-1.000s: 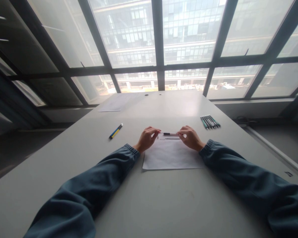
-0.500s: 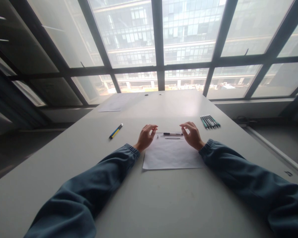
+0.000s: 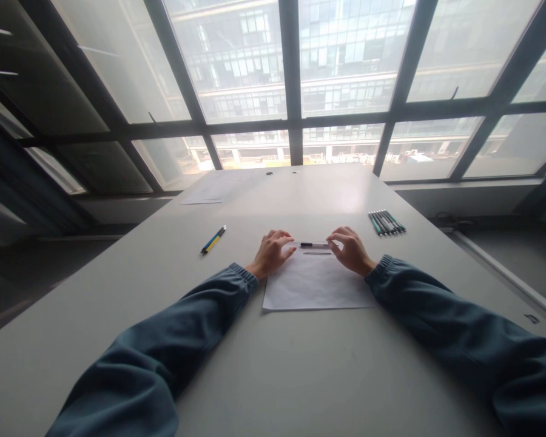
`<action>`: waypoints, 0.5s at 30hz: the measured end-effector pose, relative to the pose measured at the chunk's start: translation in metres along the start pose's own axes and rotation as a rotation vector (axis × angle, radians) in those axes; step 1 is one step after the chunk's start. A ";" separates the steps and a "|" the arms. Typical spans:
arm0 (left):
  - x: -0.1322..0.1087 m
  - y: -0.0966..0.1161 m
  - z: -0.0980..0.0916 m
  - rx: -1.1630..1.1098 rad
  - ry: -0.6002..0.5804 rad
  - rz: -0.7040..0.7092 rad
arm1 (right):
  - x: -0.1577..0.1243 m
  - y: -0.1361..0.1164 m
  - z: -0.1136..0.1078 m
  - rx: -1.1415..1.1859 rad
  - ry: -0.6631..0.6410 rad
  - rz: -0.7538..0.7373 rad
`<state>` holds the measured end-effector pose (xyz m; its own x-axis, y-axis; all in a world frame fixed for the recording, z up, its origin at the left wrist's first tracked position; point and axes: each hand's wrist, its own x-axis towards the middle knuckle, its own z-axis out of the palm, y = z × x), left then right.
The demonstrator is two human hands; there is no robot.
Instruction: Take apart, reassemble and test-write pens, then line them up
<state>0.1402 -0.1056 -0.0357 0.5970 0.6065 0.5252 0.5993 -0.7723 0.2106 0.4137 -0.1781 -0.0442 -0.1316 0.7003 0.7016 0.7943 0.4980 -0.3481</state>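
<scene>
A sheet of white paper (image 3: pixel 318 285) lies on the table in front of me. Near its far edge rests a pen (image 3: pixel 313 245) with a black end on the left and a clear barrel. Just below it is a thin, rod-like piece (image 3: pixel 317 254), possibly a refill. My left hand (image 3: pixel 273 252) is at the paper's upper left, thumb and fingers apart, holding nothing visible. At the upper right, my right hand (image 3: pixel 351 251) curves around the pen's right end with a gap between thumb and forefinger. Whether it touches the pen is unclear.
Blue and yellow pens (image 3: pixel 213 240) lie to the left. Several green and black pens (image 3: pixel 386 223) sit in a row at the right. Another paper sheet (image 3: pixel 204 193) is at the table's far left. Large windows (image 3: pixel 293 73) stand beyond the white table (image 3: pixel 273 370).
My left hand has shifted slightly right, over the spot where a small piece showed earlier. My right hand has edged left toward the pen's end. The pen looks unmoved.
</scene>
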 end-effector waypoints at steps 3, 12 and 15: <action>0.000 -0.001 0.002 0.004 -0.019 0.008 | 0.000 -0.001 -0.001 -0.011 -0.034 -0.006; -0.001 0.006 -0.001 0.050 -0.128 0.008 | -0.003 -0.005 -0.002 -0.075 -0.169 -0.039; -0.001 0.008 -0.002 0.038 -0.132 0.011 | -0.003 -0.005 -0.002 -0.080 -0.186 -0.042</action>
<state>0.1433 -0.1128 -0.0327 0.6670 0.6198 0.4135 0.6108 -0.7727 0.1728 0.4114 -0.1835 -0.0433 -0.2668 0.7658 0.5851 0.8292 0.4918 -0.2656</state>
